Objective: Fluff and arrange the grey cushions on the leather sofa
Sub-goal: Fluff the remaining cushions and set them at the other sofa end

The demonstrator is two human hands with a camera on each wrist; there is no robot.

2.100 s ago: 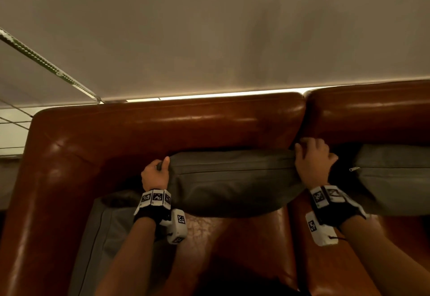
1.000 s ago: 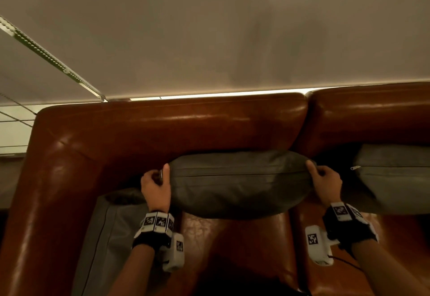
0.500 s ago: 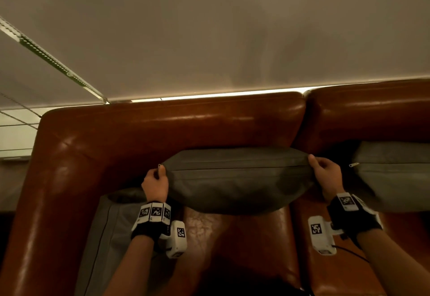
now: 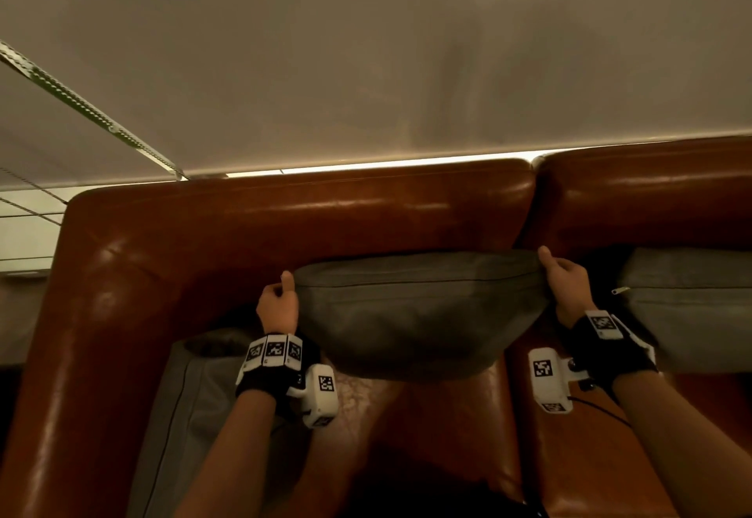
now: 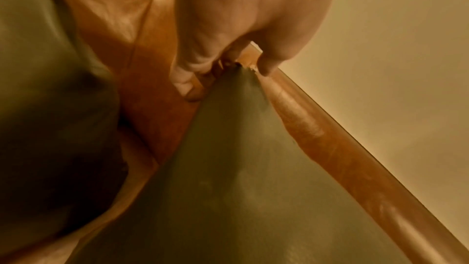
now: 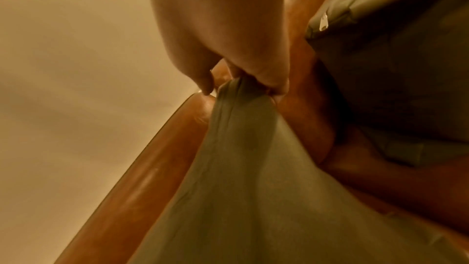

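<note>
From the head view, the left hand [image 4: 278, 306] and the right hand [image 4: 567, 291] each pinch a top corner of the middle grey cushion [image 4: 419, 314], which hangs between them against the backrest of the leather sofa [image 4: 285, 224], its belly sagging below the wrists. A second cushion [image 4: 691, 306] stands just beyond the right hand, and a third [image 4: 183, 416] lies below the left forearm.

In the left wrist view, thumb and curled fingers [image 5: 193, 67] close on the very tip of the corner; the fabric runs taut down from the hand.

In the right wrist view, the fingers [image 6: 269, 79] bunch more cloth, creased under the grip.

To do this well, I would keep both corners level, shake briskly so the filling probably spreads evenly, then set it down upright between the hands, clear of the cushion on the right.
</note>
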